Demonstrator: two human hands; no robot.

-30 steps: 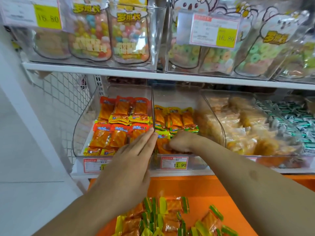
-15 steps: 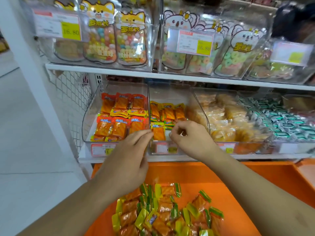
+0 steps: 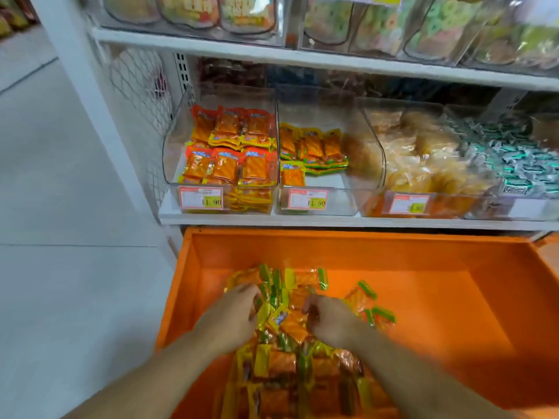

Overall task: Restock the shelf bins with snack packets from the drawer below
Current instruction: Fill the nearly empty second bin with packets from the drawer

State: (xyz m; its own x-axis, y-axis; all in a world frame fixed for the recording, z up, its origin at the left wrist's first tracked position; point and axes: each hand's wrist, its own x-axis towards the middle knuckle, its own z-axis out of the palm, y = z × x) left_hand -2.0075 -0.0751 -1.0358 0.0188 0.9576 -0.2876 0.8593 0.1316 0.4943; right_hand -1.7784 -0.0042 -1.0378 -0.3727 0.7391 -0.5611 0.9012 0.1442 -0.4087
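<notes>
An orange drawer (image 3: 438, 255) stands pulled out below the shelf, with a heap of yellow-and-green snack packets (image 3: 290, 358) in its left half. My left hand (image 3: 230, 316) and my right hand (image 3: 329, 322) are both down in the heap, fingers curled among the packets; motion blur hides exactly what each grips. Above, a clear bin (image 3: 314, 204) holds a few of the same yellow-green packets (image 3: 314, 149) toward its back and left. The bin to its left (image 3: 175, 158) is packed with red-orange packets (image 3: 230, 146).
Further right, clear bins hold pale yellow snacks (image 3: 423, 164) and green-and-silver sweets (image 3: 520, 164). An upper shelf (image 3: 302, 57) carries bins of bagged sweets. A white upright post (image 3: 90, 95) and wire mesh flank the shelf on the left, with grey floor (image 3: 60, 267) beyond.
Both hands have dropped from the front of the yellow-green packets' bin down into the drawer's heap of packets. The camera has tilted downward and pulled back.
</notes>
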